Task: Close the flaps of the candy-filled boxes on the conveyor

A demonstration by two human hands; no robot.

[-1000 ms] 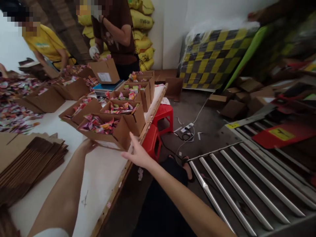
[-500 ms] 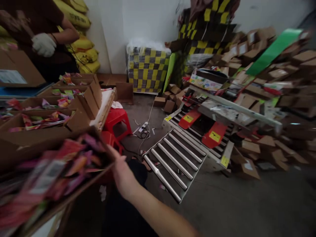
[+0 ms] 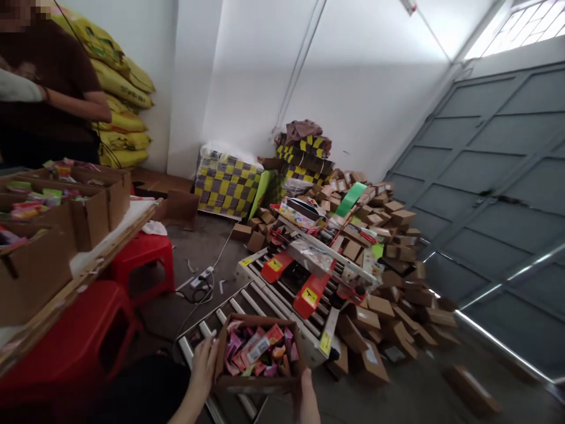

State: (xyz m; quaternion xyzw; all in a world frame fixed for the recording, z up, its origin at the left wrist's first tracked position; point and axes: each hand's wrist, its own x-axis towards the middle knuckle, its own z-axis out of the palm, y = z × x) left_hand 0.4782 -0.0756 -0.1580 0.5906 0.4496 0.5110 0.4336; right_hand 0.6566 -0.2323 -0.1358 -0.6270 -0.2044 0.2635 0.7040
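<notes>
Cardboard box [image 3: 256,381] has moved over the rollers [image 3: 237,307].

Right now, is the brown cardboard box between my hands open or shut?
Open: the brown cardboard box has an uncovered top, showing pink and orange wrapped packets inside.

Brown box [image 3: 256,385], pink-and-orange packets [image 3: 259,352].

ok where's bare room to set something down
Silver metal rollers show bare between the brown cardboard box of colourful packets and the red and silver machine. Dark grey floor shows between the brown carton heap and the lone brown carton at right. A narrow white tabletop strip lies along its wooden edge. Crowded: that heap, and the tabletop's filled brown cartons.
</notes>
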